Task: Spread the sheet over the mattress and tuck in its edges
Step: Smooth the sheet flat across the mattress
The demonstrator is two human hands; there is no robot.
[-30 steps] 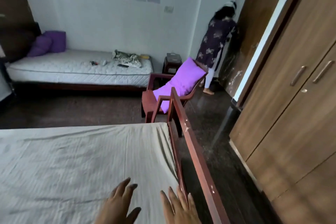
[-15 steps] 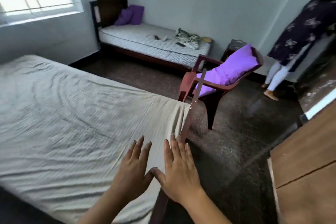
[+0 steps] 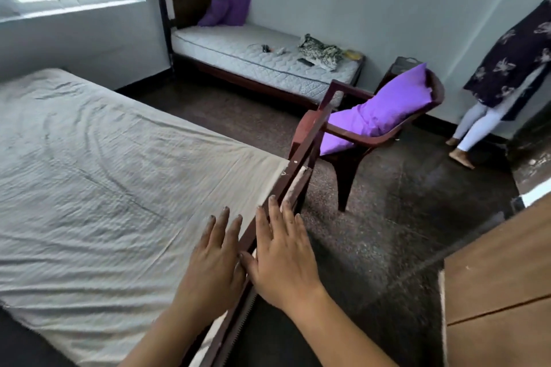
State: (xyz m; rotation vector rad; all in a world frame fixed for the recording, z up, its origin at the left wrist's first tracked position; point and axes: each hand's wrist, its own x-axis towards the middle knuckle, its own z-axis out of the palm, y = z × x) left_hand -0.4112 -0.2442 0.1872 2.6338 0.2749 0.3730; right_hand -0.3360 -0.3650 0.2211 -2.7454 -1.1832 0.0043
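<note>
- The mattress is almost wholly hidden under the wrinkled pale grey cotton sheet (image 3: 104,188), which lies spread across the bed's top.
- Where the sheet meets the dark red-brown wooden footboard rail (image 3: 293,170), its edge drops out of sight. I cannot tell whether it is tucked in.
- The left hand (image 3: 213,265) lies flat on the sheet just beside the rail, fingers straight, gripping nothing.
- The right hand (image 3: 283,262) is spread flat over the rail with straight fingers and holds nothing. Whether its palm touches the wood is unclear.
- A maroon plastic armchair (image 3: 347,167) stands just beyond the footboard and carries a purple pillow (image 3: 384,110).
- A second bed with a bare white quilted mattress (image 3: 238,53) stands by the far wall.
- A person in a dark floral tunic (image 3: 512,59) is cut off at the right edge.
- A brown wooden wardrobe (image 3: 501,292) fills the lower right corner.
</note>
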